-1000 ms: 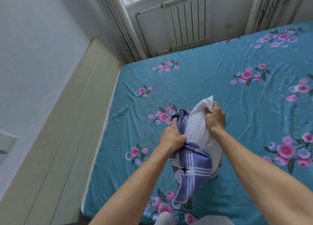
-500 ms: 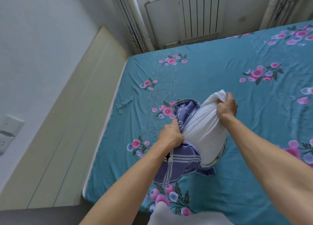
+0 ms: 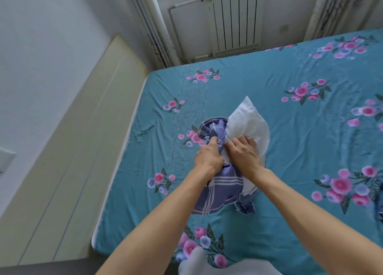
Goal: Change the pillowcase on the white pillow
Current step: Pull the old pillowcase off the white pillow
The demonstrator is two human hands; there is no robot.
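Two hands meet mid-pillow [image 3: 247, 121]: our left [image 3: 208, 157] grips the case [image 3: 219, 188]; our right [image 3: 242, 153] clutches the pillow, pointing away from us.

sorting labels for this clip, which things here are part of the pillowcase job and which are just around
In the job:
pillow
pillowcase, blue plaid, bunched low on the pillow
left hand, grips the pillowcase
right hand, on the pillow

Just around:
bed sheet
radiator
curtain
headboard
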